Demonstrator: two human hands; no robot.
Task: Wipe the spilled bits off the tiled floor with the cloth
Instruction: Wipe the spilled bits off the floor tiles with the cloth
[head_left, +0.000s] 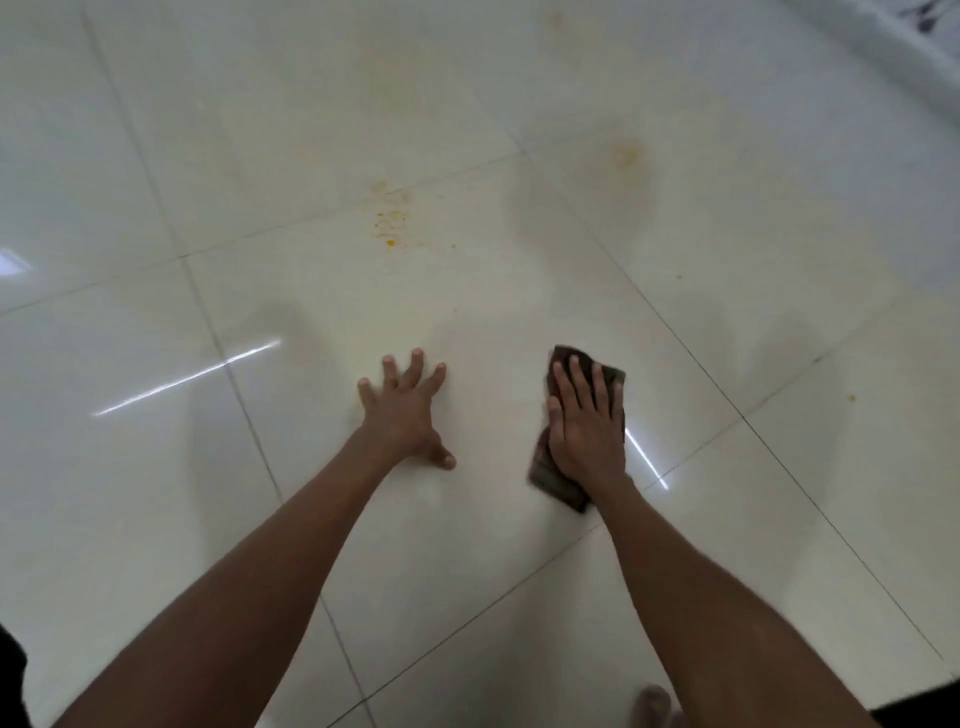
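Observation:
My right hand (587, 421) presses flat on a dark brown folded cloth (553, 480) lying on the glossy cream tiled floor (493, 312). The fingers are straight, and cloth shows past the fingertips and beside the wrist. My left hand (405, 410) rests flat on the bare tile to the left, fingers spread, holding nothing. Orange spilled bits (389, 226) lie scattered ahead of the left hand near a tile joint. A yellowish smear (626, 153) marks the floor farther off to the right. Single orange specks sit at the right (852, 398) and mid right (679, 277).
Faint yellow staining (384, 78) spreads over the far tiles. A pale raised edge (883, 31) runs across the top right corner. A toe (655, 701) shows at the bottom edge. Light streaks reflect off the tiles at the left.

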